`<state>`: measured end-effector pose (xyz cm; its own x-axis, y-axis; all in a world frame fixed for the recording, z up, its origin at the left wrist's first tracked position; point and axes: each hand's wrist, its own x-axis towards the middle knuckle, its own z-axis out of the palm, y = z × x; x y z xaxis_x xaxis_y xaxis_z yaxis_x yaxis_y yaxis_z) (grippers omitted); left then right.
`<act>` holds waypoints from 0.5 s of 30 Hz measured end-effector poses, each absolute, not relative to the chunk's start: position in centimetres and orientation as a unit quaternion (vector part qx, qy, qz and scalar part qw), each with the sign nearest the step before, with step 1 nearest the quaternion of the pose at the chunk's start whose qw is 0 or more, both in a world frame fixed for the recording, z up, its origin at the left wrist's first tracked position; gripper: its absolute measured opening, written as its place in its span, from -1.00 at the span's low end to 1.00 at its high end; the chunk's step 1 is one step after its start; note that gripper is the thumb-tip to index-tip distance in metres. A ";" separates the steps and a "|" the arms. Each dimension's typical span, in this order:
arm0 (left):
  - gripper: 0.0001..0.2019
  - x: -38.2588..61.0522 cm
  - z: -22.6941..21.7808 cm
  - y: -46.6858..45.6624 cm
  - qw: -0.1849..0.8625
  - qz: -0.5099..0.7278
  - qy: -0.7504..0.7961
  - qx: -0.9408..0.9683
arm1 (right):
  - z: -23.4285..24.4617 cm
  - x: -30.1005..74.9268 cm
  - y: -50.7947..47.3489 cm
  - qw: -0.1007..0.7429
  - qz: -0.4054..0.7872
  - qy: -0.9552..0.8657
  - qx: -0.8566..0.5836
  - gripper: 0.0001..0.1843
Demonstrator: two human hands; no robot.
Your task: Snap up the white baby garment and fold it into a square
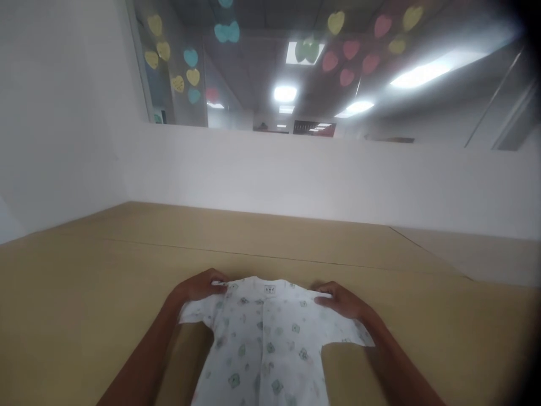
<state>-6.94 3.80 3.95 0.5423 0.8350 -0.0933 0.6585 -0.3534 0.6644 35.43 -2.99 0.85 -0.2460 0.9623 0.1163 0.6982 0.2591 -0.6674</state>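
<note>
A small white baby garment (266, 344) with a scattered green print lies flat on a tan tabletop (84, 316), its sleeves spread to both sides. A small label (269, 289) shows at its collar. My left hand (200, 285) sits at the garment's far left shoulder, with the fingers gathered on the edge near the collar. My right hand (340, 300) lies at the opposite shoulder, its fingers over the fabric edge. The garment's lower end runs out of view at the bottom.
The tabletop has faint seam lines and meets a white wall (296, 180) at the far side. Beyond the wall is a glass panel (253, 67) with coloured paper hearts, reflecting ceiling lights.
</note>
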 end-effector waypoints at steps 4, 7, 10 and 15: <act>-0.57 -4.9 8.9 3.5 0.192 0.288 0.458 0.819 | 5.8 36.1 -2.0 0.377 0.155 -0.741 -0.534 -0.55; -0.67 -3.4 13.7 2.3 0.045 0.379 0.418 0.824 | 10.8 36.3 -2.6 0.461 0.020 -0.716 -0.523 -0.62; -0.76 -3.2 15.2 1.0 -0.067 0.393 0.392 0.829 | 12.1 36.4 -3.9 0.472 -0.119 -0.713 -0.505 -0.67; -0.74 -5.5 6.5 -0.8 -0.138 0.263 0.335 0.894 | 3.1 37.6 -7.1 0.302 -0.228 -0.806 -0.456 -0.70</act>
